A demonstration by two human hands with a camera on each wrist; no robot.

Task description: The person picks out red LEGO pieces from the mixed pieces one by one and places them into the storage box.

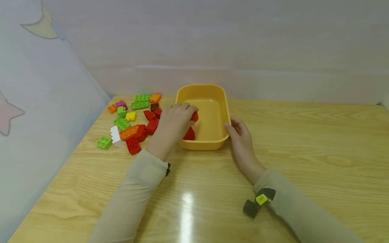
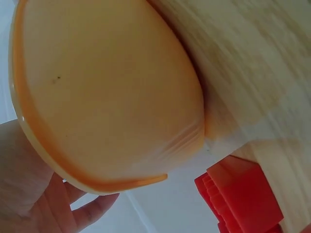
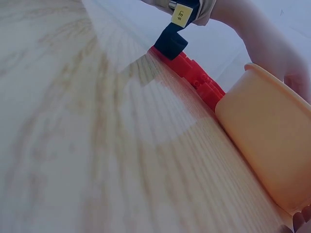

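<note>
My left hand (image 1: 177,119) reaches over the left rim of a yellow plastic bin (image 1: 228,109) and holds a red toy brick (image 1: 195,116) at its fingertips. Below that hand, another red brick (image 1: 189,134) lies inside the bin near the front left corner. My right hand (image 1: 243,145) grips the bin's right side, thumb at the rim and fingers along the outer wall. In the left wrist view the bin's outer wall (image 2: 112,97) fills much of the frame, with the left hand (image 2: 43,199) at its rim. The right wrist view shows the right fingertips (image 3: 303,221) at the bin's lower corner.
Left of the bin, loose building bricks spread over the wooden table (image 1: 304,152): red bricks (image 1: 152,127) nearest, then an orange brick (image 1: 129,132), a white brick (image 1: 115,136), a yellow brick (image 1: 131,116) and several green bricks (image 1: 122,123). A pale wall (image 1: 273,50) stands behind.
</note>
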